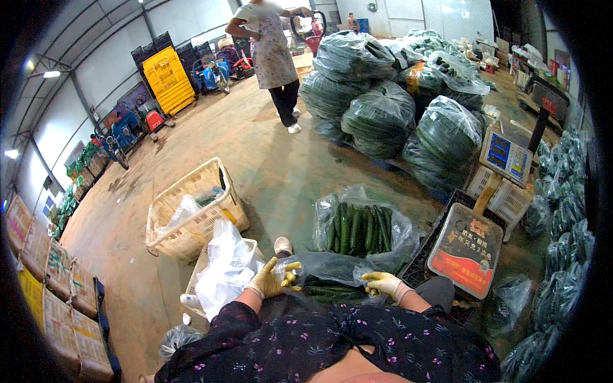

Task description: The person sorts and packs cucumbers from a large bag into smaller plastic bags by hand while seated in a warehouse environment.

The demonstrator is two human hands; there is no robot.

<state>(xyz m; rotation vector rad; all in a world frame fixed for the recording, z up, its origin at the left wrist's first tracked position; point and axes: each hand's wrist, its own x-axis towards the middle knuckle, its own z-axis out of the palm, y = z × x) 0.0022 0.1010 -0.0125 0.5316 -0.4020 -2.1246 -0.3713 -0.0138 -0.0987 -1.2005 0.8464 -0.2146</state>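
Both of my hands wear thin yellowish gloves and are at a clear plastic bag (325,263) in front of my body. My left hand (269,281) has its fingers curled at the bag's left edge. Across from it, my right hand (385,285) pinches the right edge of the film. Green cucumbers (335,293) lie under and inside this bag, partly covered by the film. Just beyond, a second open clear bag (403,233) holds a row of long dark green cucumbers (359,228).
A digital scale (466,250) stands at the right, beside a black crate (418,263). At left are a cream basket (191,225) and a crate topped with white plastic bags (225,271). Large filled bags (380,118) are piled ahead. A person in an apron (274,54) stands beyond.
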